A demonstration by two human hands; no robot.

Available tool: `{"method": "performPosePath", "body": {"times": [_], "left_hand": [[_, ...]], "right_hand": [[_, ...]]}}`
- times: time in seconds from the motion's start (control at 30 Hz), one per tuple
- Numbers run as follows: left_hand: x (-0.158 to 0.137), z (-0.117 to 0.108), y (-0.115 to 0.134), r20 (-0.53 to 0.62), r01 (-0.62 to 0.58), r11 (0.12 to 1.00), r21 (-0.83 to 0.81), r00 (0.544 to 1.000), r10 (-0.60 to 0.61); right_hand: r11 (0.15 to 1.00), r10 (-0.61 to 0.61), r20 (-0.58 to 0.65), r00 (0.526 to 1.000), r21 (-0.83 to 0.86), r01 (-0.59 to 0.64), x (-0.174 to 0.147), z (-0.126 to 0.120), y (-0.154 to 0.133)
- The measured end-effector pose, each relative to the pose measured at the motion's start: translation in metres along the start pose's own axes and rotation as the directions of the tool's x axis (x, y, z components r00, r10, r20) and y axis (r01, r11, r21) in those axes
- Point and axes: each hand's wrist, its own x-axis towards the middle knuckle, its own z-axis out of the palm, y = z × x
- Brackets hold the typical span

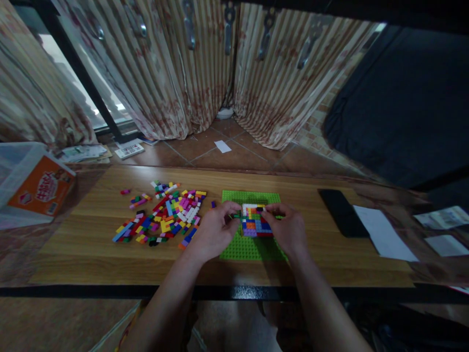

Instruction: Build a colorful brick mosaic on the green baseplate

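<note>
A block of many-coloured toy bricks (252, 226) stands on the green studded baseplate (242, 252) on the table. My left hand (214, 233) is at the block's left side, thumb and fingers closed on a small dark green brick (236, 215). At the upper right of the block, my right hand (289, 229) has its thumb and finger pinched at a small black brick (260, 209). That hand covers part of the block's right side. Left of my left hand lies a loose pile of bricks (166, 225) in many colours.
The wooden table (311, 266) also carries a black phone-like slab (342, 212) and a white paper sheet (383, 232) at the right. A clear plastic bin (22, 171) with an orange label stands at the far left. Curtains (205, 88) hang beyond the table.
</note>
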Motion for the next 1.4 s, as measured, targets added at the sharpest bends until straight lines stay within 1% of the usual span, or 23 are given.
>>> {"method": "performPosePath", "body": {"times": [0.1, 0.23, 0.33, 0.47, 0.63, 0.83, 1.0, 1.17, 1.27, 1.4], "left_hand": [[0.000, 0.000, -0.001, -0.021, -0.011, 1.000, 0.005, 1.000, 0.011], [0.001, 0.000, -0.002, -0.027, -0.027, 1.000, 0.014, 0.999, 0.028], [0.001, 0.000, -0.003, -0.024, -0.043, 0.999, 0.008, 0.999, 0.043], [0.001, 0.001, -0.003, -0.044, -0.046, 0.999, 0.024, 0.998, 0.047], [0.001, 0.002, -0.004, -0.042, -0.045, 0.999, -0.013, 0.998, 0.044], [0.001, 0.002, -0.005, -0.039, -0.035, 0.999, -0.015, 0.999, 0.035], [0.001, 0.002, -0.003, -0.037, -0.037, 0.999, -0.007, 0.999, 0.036], [0.001, 0.004, -0.003, -0.035, -0.018, 0.998, -0.055, 0.999, 0.016], [0.002, 0.005, -0.002, -0.060, -0.014, 0.997, -0.073, 0.998, 0.009], [0.004, 0.004, -0.002, -0.090, 0.011, 0.996, -0.086, 0.996, -0.019]], "right_hand": [[0.999, 0.037, -0.002, 0.999, 0.039, -0.037, 0.001, -0.003, 0.003], [0.982, 0.140, -0.031, 0.990, 0.132, -0.135, 0.003, -0.005, 0.006], [0.962, 0.189, -0.009, 0.982, 0.204, -0.183, 0.005, -0.003, 0.009], [0.945, 0.235, 0.009, 0.972, 0.232, -0.231, 0.006, 0.003, 0.009], [0.943, 0.233, 0.012, 0.972, 0.240, -0.230, 0.006, 0.007, 0.010], [0.928, 0.246, 0.004, 0.969, 0.289, -0.237, 0.007, 0.010, 0.014], [0.950, 0.218, 0.006, 0.976, 0.226, -0.214, 0.008, 0.010, 0.015], [0.970, 0.177, 0.007, 0.984, 0.168, -0.176, 0.009, 0.008, 0.013], [0.965, 0.185, 0.020, 0.983, 0.184, -0.185, 0.010, 0.009, 0.013], [0.942, 0.228, 0.044, 0.973, 0.243, -0.232, 0.011, 0.010, 0.016]]}}
